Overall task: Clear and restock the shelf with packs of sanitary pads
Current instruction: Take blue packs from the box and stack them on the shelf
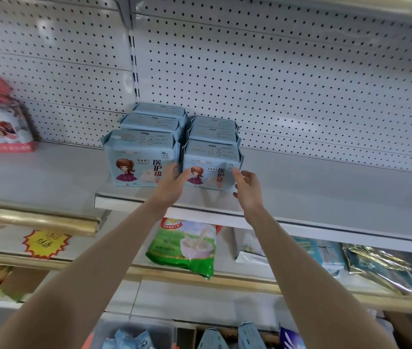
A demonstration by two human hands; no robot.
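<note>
Packs of sanitary pads (151, 122), pale blue, stand in two rows of three on the shelf (325, 192), running back towards the pegboard wall (275, 84). The front small pack (211, 170) heads the right-hand row, close to the shelf's front edge. Your left hand (172, 183) reaches up to that pack's left side, fingers fairly straight and slipped in where it meets the front large pack (137, 165) just beside it. Your right hand (249, 188) is at the pack's right side, fingers loosely bent and spread, tips at its edge; neither hand is wrapped round it. Both forearms rise from below, stretched nearly straight. Below the front small pack, on the next shelf down, a green bag (184, 250) leans; silvery pouches (378, 263) lie below and well to its right. Well to its left stand a red pack (1, 127) and, lower, a yellow starburst tag (45, 243).
</note>
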